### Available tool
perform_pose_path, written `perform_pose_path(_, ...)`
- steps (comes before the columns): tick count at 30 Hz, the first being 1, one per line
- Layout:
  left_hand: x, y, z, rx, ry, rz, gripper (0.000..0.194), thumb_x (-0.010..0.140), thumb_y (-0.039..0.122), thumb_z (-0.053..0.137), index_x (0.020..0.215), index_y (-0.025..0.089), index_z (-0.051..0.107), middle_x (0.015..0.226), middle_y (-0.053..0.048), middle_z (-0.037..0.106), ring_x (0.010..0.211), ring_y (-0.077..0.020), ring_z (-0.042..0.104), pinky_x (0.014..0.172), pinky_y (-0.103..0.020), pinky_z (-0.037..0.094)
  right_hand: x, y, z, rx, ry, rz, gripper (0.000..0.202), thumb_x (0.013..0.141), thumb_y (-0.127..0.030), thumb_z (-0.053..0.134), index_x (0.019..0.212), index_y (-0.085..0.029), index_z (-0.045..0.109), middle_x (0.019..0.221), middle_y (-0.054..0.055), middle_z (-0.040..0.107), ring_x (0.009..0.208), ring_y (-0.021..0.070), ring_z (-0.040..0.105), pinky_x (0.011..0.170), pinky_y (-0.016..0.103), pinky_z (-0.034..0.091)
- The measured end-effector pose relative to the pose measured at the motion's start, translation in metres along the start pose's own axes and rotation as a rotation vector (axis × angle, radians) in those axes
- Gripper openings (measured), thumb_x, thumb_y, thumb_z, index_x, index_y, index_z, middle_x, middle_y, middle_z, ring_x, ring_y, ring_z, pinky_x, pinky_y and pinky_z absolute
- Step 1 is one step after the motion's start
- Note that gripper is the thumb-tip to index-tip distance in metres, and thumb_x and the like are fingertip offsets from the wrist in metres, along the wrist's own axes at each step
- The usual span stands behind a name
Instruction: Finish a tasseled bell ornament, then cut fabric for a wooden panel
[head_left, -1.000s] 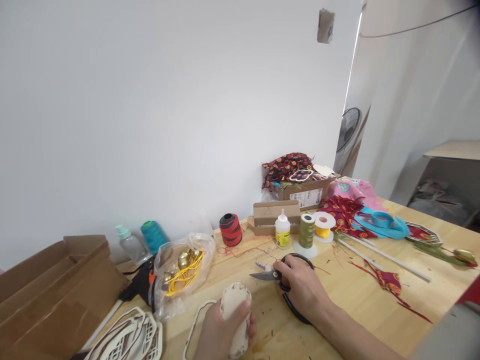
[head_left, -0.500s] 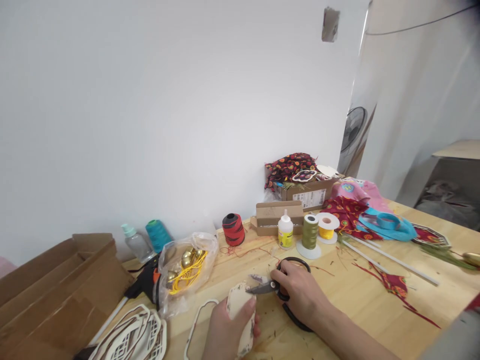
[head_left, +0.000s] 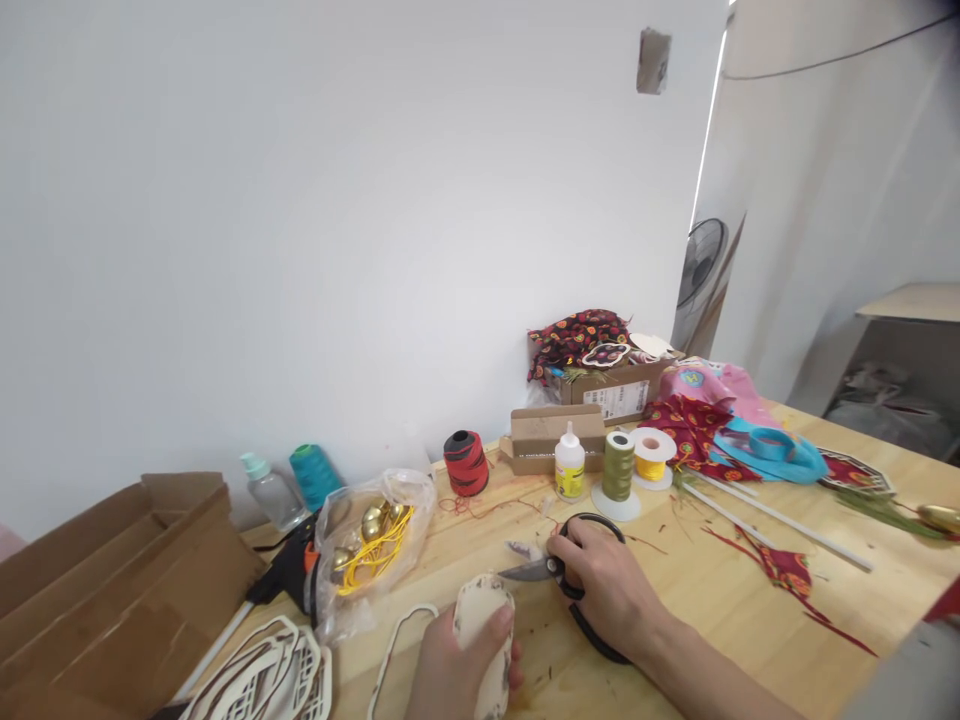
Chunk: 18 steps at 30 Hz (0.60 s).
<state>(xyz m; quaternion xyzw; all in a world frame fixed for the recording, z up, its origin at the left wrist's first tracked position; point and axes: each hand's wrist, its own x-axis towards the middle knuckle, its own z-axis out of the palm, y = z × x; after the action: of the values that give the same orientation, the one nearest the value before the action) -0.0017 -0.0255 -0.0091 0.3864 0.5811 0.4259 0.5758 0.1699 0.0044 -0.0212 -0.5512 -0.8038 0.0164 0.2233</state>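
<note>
My left hand [head_left: 459, 660] is closed around a pale, flat oblong piece [head_left: 484, 605] with dark marks along its edge, the thumb lying across its face. My right hand [head_left: 604, 580] grips a pair of black-handled scissors [head_left: 538, 569]. The blades are parted, and the lower one points at the top right edge of the pale piece, very near it; whether they touch I cannot tell. Beside my left hand lies a thin pale frame [head_left: 391, 640], partly hidden by that hand. Several cut-out pale frames [head_left: 281, 670] are stacked farther left.
A cardboard box [head_left: 150, 590] fills the left, by a plastic bag [head_left: 352, 600] of gold bells and yellow cord. Behind my hands stand a red thread spool [head_left: 466, 465], a glue bottle [head_left: 570, 470] and a green spool [head_left: 618, 470]. Patterned fabric [head_left: 686, 430] and white sticks [head_left: 810, 530] lie right.
The scissors' tip has drawn slightly away from the face of the pale piece towards its edge. My left hand has tilted the piece a little. The view has shifted slightly.
</note>
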Motion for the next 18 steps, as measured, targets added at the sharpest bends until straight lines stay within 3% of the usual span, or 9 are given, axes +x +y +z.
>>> perform_pose_path(7, -0.003, 0.008, -0.001, -0.009, 0.060, -0.094, 0.039, 0.061, 0.054, 0.059, 0.054, 0.017, 0.051, 0.037, -0.002, 0.058, 0.031, -0.0142, 0.051, 0.033, -0.023, 0.037, -0.001, -0.001, -0.004, 0.117, 0.028, 0.014, 0.029, 0.058, -0.004, 0.050, 0.079, -0.020, 0.060, 0.073, 0.002, 0.054, 0.065, 0.0145, 0.048, 0.053, 0.021, 0.032)
perform_pose_path(12, -0.008, 0.010, 0.003, 0.182, 0.050, -0.011, 0.033, 0.062, 0.047, 0.060, 0.046, 0.019, 0.052, 0.035, -0.001, 0.056, 0.031, -0.0142, 0.049, 0.035, -0.024, 0.037, -0.001, 0.000, -0.003, 0.234, 0.109, -0.022, 0.028, 0.064, -0.007, 0.050, 0.087, -0.019, 0.060, 0.076, 0.003, 0.055, 0.068, 0.0148, 0.051, 0.057, 0.021, 0.036)
perform_pose_path(16, -0.008, 0.008, 0.006, 0.237, -0.038, 0.110, 0.016, 0.054, 0.034, 0.067, 0.058, 0.020, 0.061, 0.049, -0.004, 0.065, 0.046, -0.0207, 0.059, 0.044, -0.028, 0.045, -0.001, -0.004, -0.003, 0.342, 0.098, -0.211, 0.029, 0.070, -0.015, 0.051, 0.097, -0.020, 0.057, 0.075, 0.002, 0.055, 0.066, 0.0140, 0.049, 0.056, 0.022, 0.035)
perform_pose_path(18, -0.009, 0.006, 0.010, 0.187, -0.014, 0.127, 0.012, 0.050, 0.029, 0.068, 0.057, 0.021, 0.063, 0.046, -0.003, 0.063, 0.049, -0.0226, 0.059, 0.046, -0.029, 0.045, -0.001, -0.006, -0.004, 0.320, 0.039, -0.343, 0.031, 0.068, -0.015, 0.052, 0.098, -0.021, 0.057, 0.072, 0.001, 0.056, 0.064, 0.0142, 0.047, 0.053, 0.022, 0.032)
